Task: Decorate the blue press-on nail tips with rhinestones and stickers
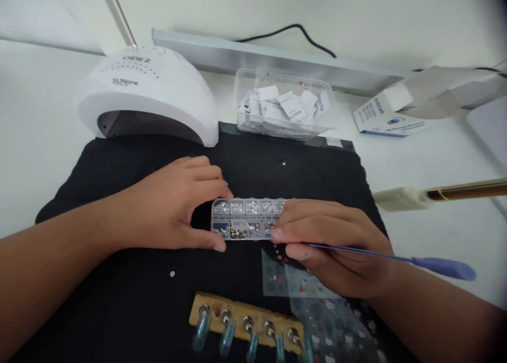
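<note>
My left hand [170,210] pinches the rhinestone box [245,219]; right hand [332,244] is curled around a blue-handled tool [396,258] at its other end.

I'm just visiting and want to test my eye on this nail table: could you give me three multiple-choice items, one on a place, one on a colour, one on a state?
1. Where does the white domed nail lamp stand?
A. far left of the black mat
B. near right
C. on the sticker sheet

2. What colour is the thin pen-like tool in the right hand?
A. red
B. blue-purple
C. green

3. How is the clear compartment box of rhinestones held?
A. lifted by one hand
B. untouched
C. the left hand and right hand touch its ends

Answers: 1 A, it sits at the mat's far left edge. 2 B, its handle shows blue-purple. 3 C, fingers of both hands meet the box.
</note>
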Demonstrator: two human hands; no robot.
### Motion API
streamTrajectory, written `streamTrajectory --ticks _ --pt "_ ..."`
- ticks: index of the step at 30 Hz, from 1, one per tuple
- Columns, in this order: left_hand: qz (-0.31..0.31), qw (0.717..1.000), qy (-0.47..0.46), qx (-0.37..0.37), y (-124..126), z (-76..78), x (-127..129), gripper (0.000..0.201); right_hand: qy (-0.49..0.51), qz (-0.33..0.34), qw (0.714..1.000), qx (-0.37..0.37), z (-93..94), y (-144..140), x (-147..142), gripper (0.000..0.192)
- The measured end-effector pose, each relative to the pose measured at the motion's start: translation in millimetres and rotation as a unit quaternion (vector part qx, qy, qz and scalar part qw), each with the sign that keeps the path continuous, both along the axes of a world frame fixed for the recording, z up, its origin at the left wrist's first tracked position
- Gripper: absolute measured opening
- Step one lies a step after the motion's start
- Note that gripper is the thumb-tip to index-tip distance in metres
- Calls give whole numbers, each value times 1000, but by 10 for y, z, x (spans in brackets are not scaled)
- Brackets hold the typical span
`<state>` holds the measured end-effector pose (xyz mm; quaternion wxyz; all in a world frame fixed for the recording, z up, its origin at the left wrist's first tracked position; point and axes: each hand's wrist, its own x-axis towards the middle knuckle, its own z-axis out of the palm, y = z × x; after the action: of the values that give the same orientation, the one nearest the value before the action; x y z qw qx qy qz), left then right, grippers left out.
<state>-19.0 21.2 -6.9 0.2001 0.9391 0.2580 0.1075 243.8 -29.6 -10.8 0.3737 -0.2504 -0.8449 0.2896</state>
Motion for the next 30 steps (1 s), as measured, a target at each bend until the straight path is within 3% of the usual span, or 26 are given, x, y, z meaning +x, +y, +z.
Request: streamTrajectory --ticks 13,22,26,30 --pt "-3 1000 -2 -6 3 5 1 51 14 3 999 28 1 -24 9 8" --pt "-6 1000 10 18 -17 21 1 56 83 1 995 56 -12 -82 -66 8" --pt "9 1000 -5 -7 -81 142 -76 52 106 -8 994 30 -11 -149 -99 10" --pt "47 998 -35 -14 -281 409 -196 28 146 -6 989 -20 7 -263 -157 15"
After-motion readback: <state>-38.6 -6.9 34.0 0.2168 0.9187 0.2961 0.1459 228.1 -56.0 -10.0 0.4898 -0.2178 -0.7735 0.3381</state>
